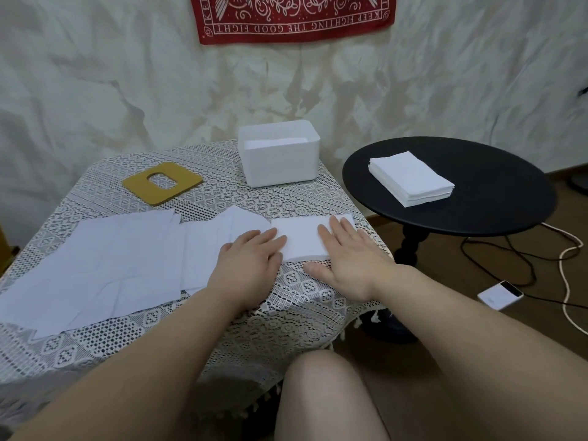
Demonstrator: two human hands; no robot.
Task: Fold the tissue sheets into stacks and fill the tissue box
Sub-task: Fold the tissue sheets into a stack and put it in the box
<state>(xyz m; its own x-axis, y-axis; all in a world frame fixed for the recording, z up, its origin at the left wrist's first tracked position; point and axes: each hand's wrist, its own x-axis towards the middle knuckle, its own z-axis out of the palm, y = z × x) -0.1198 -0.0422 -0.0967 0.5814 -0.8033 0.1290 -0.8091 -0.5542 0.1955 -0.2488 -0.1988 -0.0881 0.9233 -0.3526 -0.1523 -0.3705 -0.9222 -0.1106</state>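
Note:
A small folded stack of white tissue (302, 238) lies near the right edge of the lace-covered table (222, 192). My left hand (246, 265) lies flat with its fingertips on the stack's left edge. My right hand (346, 259) presses flat on the stack's right side, fingers straight. Unfolded tissue sheets (105, 265) spread over the table's left half. The white tissue box (278, 152) stands open at the back with tissue inside. Its tan lid (162, 183) with an oval slot lies to the left of the box.
A round black side table (477, 198) at the right carries another thick stack of tissues (410, 178). On the floor lie a white phone (500, 294) and several cables (566, 268). My knee (327, 396) is under the table's front edge.

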